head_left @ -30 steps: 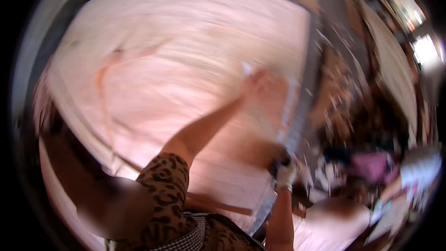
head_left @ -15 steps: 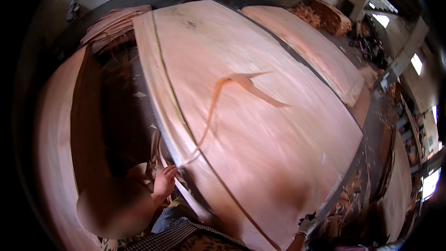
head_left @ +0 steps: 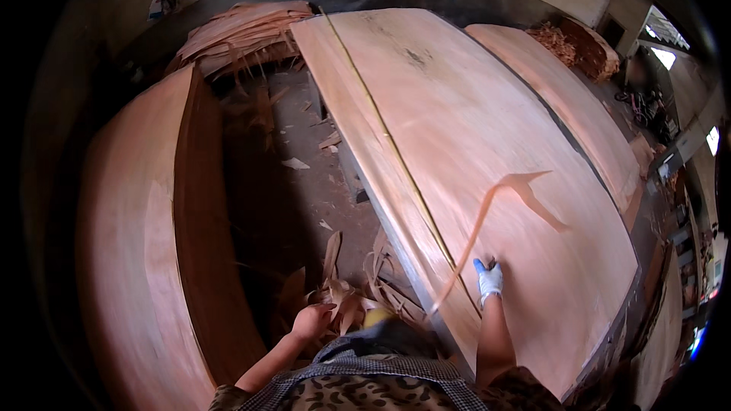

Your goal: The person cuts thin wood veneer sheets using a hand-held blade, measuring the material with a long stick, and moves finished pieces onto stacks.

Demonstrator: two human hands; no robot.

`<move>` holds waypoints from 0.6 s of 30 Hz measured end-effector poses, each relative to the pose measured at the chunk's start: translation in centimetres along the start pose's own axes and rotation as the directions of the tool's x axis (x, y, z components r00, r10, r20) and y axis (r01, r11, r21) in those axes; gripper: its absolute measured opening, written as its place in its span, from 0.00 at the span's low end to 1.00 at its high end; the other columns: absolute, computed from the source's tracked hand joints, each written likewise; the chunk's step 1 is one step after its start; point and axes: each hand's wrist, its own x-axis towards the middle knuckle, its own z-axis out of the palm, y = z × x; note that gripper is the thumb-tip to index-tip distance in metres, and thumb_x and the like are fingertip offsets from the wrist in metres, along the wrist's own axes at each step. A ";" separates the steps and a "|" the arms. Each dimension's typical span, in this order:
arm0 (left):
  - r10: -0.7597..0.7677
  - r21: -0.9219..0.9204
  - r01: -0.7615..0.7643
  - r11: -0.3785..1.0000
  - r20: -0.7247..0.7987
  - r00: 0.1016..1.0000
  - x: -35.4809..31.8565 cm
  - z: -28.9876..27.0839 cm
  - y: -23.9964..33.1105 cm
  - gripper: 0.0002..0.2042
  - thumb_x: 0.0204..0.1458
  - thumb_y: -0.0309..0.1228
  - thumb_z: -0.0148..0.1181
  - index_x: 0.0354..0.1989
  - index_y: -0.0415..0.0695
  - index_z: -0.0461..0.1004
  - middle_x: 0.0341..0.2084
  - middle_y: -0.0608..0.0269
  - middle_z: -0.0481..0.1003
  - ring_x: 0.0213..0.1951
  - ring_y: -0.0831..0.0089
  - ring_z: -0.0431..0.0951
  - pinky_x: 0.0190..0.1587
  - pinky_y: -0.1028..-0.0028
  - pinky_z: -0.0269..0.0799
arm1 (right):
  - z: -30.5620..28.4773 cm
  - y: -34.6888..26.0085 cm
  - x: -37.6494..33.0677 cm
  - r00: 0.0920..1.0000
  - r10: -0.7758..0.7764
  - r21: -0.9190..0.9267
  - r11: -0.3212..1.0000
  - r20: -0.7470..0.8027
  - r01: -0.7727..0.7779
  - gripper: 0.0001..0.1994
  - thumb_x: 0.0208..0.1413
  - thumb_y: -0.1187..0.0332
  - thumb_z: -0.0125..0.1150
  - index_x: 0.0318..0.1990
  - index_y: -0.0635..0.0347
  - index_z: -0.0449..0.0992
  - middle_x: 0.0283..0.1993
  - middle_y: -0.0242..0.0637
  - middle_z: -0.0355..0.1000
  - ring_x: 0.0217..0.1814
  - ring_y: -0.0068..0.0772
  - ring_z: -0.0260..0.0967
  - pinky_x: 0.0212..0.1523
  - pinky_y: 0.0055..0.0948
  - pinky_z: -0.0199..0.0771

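A large stack of pinkish wood veneer (head_left: 426, 129) lies before me, with a long thin yellowish strip (head_left: 381, 125) along its left side. On its top sheet rests a loose curled veneer strip (head_left: 525, 186), forked at its far end. My right hand (head_left: 489, 280), in a white glove with blue on it, is over the sheet beside that strip's near part. Its fingers are closed around a small dark thing that I cannot make out. My bare left hand (head_left: 312, 321) is off the stack's left edge, above veneer scraps (head_left: 346, 301); its fingers are curled, and anything in them is hidden.
Another tall veneer stack (head_left: 141, 221) stands at my left, across a dark floor gap (head_left: 285, 183) littered with scraps. Behind are a pile of ragged sheets (head_left: 240, 27) and, farther right, a second flat stack (head_left: 563, 80). Bundled offcuts (head_left: 590, 49) lie at the back right.
My view has swung, so the stacks sit farther right. My right hand has come from the stack's near right corner to beside the curled strip. My left hand has moved away from the stack's edge.
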 end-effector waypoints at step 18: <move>-0.463 -0.162 0.437 0.885 -0.206 0.862 20.2 -21.6 -24.2 0.12 0.49 0.35 0.51 0.39 0.45 0.73 0.32 0.53 0.74 0.38 0.62 0.75 0.39 0.69 0.69 | 32.3 -44.2 15.3 0.866 -0.445 0.210 0.846 -0.229 0.490 0.08 0.48 0.72 0.50 0.37 0.59 0.70 0.24 0.31 0.60 0.23 0.26 0.55 0.30 0.26 0.64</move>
